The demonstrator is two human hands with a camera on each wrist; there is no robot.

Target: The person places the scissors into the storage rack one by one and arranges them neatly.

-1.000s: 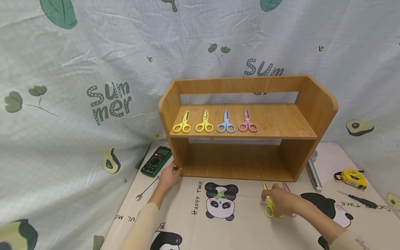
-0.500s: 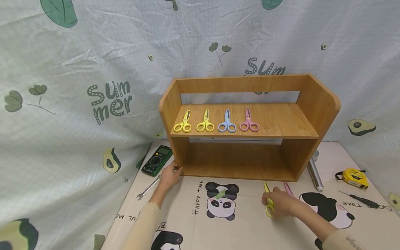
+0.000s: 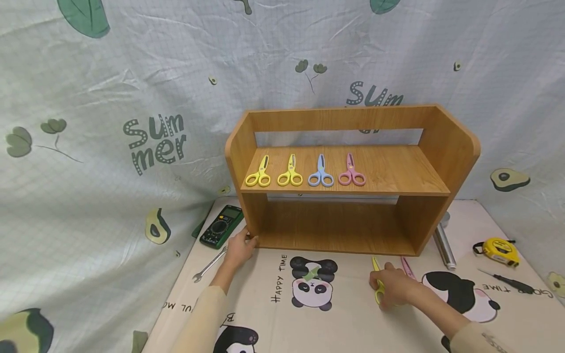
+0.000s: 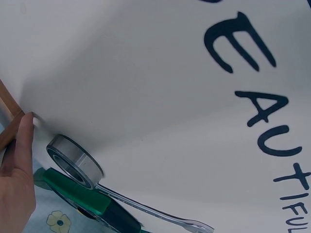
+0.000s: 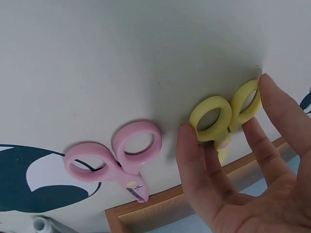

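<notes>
My right hand (image 3: 393,284) pinches yellow scissors (image 5: 214,119) by their handle loops, low over the table in front of the wooden shelf (image 3: 331,247). Fingertips press both outer sides of the loops, and the blades point toward the shelf. Just right of it lie pink scissors (image 5: 127,160), partly hidden by the hand in the head view. My left hand (image 3: 240,250) grips the shelf's lower left corner, its thumb at the front edge. On the upper board stand two yellow scissors (image 3: 290,171), blue scissors (image 3: 321,171) and pink scissors (image 3: 351,171) in a row, blades up.
Left of the shelf lie a green multimeter (image 3: 221,226) and a wrench (image 3: 209,264), with a metal ring (image 4: 75,161) near it. To the right are a silver tube (image 3: 444,247), a yellow tape measure (image 3: 500,252) and a black-handled screwdriver (image 3: 512,283).
My right hand has shifted slightly left at the yellow scissors, covering more of their loops. More of the pink scissors beside it shows. The left hand stays on the shelf corner.
</notes>
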